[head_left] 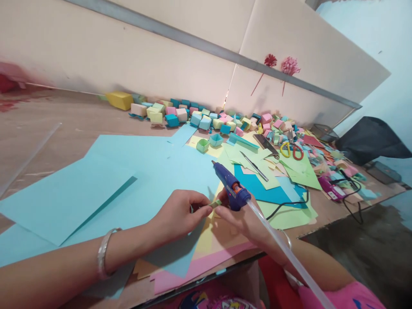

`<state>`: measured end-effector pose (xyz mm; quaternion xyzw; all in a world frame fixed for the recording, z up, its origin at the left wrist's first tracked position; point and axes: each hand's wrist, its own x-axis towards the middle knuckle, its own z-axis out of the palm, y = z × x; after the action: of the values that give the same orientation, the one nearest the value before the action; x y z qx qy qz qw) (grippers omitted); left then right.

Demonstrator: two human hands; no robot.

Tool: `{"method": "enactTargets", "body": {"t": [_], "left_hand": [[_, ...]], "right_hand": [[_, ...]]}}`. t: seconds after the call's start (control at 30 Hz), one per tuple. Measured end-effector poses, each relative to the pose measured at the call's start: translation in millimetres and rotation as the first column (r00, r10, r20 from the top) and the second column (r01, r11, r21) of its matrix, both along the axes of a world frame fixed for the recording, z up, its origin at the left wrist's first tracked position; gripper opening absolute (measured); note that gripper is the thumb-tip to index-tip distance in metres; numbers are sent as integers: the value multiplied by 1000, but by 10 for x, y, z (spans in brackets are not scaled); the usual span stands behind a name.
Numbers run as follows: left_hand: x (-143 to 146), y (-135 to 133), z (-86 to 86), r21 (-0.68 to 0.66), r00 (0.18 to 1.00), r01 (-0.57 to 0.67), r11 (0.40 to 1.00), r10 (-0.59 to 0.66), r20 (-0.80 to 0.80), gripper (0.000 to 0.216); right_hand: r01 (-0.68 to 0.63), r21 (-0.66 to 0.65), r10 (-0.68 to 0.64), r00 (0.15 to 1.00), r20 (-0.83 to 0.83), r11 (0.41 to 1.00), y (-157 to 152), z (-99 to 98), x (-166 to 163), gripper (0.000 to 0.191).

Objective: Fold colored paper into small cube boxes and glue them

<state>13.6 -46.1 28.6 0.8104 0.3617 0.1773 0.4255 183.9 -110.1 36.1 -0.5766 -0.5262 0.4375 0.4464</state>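
My left hand (pixel 180 212) pinches a small green paper piece (pixel 215 204) between thumb and fingers, low over the coloured sheets. My right hand (pixel 244 216) touches the same piece from the other side and grips a blue glue gun (pixel 229 185), its nozzle pointing up and away. A long clear glue stick (pixel 283 249) runs back from the gun over my right wrist. A silver bangle sits on my left wrist.
Large light-blue sheets (pixel 96 189) cover the table's left. Several small folded paper boxes (pixel 193 118) line the back wall. Yellow-red scissors (pixel 291 150), a craft knife (pixel 255 167), a phone (pixel 265 143) and a purple device (pixel 330 189) lie right. The table edge runs close to my body.
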Motion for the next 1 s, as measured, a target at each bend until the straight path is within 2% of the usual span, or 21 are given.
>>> {"method": "enactTargets", "body": {"t": [0.13, 0.3, 0.53, 0.73, 0.83, 0.93, 1.0], "left_hand": [[-10, -8, 1, 62, 999, 6, 998, -4, -39, 20], [-3, -6, 9, 59, 999, -7, 998, 10, -39, 18], [5, -5, 6, -59, 997, 73, 996, -73, -2, 25], [18, -10, 17, -67, 996, 75, 995, -72, 53, 27], [17, 4, 29, -220, 995, 71, 973, -55, 80, 30], [-2, 31, 24, -438, 983, 153, 886, -91, 160, 37], [-19, 45, 21, -525, 972, 205, 826, -109, 208, 41]], "right_hand": [[9, 15, -9, 1000, -12, 1000, -7, -50, 39, 20], [-9, 54, 8, 1000, 9, 998, -18, -15, 56, 14], [46, 94, -51, 997, 60, 995, 16, -79, 24, 12], [35, 62, -35, 999, 4, 997, 8, -145, 17, 14], [-7, 23, 7, 1000, 1, 1000, -2, -116, 58, 17], [-84, 14, 85, 992, -96, 996, -13, -66, 108, 27], [-145, 28, 148, 978, -145, 989, -25, -34, 130, 32]]}}
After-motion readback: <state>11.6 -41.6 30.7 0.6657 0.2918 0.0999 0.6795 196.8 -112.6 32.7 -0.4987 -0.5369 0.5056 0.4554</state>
